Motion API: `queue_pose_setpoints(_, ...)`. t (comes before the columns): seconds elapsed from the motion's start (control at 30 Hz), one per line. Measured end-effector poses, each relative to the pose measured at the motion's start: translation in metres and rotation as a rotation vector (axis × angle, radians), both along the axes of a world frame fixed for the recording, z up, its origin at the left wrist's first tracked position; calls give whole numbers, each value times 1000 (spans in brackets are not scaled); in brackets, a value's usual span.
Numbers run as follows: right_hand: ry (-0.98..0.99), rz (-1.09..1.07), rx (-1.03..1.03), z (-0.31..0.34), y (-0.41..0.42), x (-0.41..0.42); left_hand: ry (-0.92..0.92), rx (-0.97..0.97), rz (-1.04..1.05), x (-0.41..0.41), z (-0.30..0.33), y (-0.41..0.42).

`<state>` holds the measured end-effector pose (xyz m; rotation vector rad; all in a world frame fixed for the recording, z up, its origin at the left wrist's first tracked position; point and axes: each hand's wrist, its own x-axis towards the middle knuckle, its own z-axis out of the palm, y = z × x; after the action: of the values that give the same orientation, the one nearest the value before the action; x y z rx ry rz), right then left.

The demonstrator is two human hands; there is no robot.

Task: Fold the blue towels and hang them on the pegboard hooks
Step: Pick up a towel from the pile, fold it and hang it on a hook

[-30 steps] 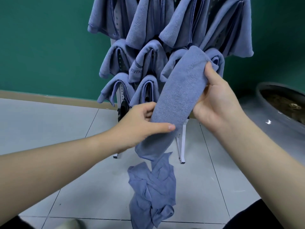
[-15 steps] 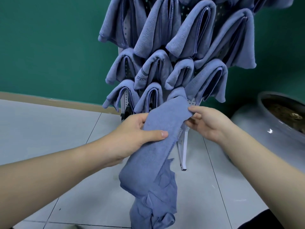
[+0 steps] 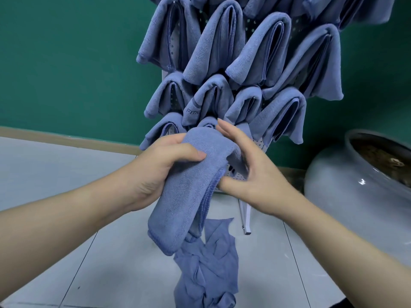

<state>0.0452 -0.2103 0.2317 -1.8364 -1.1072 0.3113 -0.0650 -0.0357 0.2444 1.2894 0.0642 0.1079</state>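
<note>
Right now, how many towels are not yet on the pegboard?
2: a folded towel gripped by the left hand, with the right hand touching it, and a crumpled towel on the floor below. That heap may hide more.

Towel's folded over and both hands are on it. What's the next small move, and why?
Probably ease the folded towel forward onto a hook low on the pegboard. The left hand grips its fold, the right hand steadies the far side with straight fingers, and the fold already sits level with the bottom row of hung towels.
</note>
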Motion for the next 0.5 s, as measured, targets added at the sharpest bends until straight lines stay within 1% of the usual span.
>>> queue_pose_setpoints(0.1,-94,-81,53,-11,9,-13,15,-52,28,-1,1,-4)
queue_pose_setpoints(0.17,-144,-130,93,-16,12,-15,29,-46,60,1,2,-5)
queue_pose_setpoints(0.27,-214,-172,121,-16,13,-17,60,27,91,3,3,0)
queue_pose_setpoints(0.4,-258,-206,199,-18,15,-15,115,205,56,7,-2,6)
queue_pose_setpoints(0.5,-231,-241,219,-20,17,-16,116,202,23,8,-5,4)
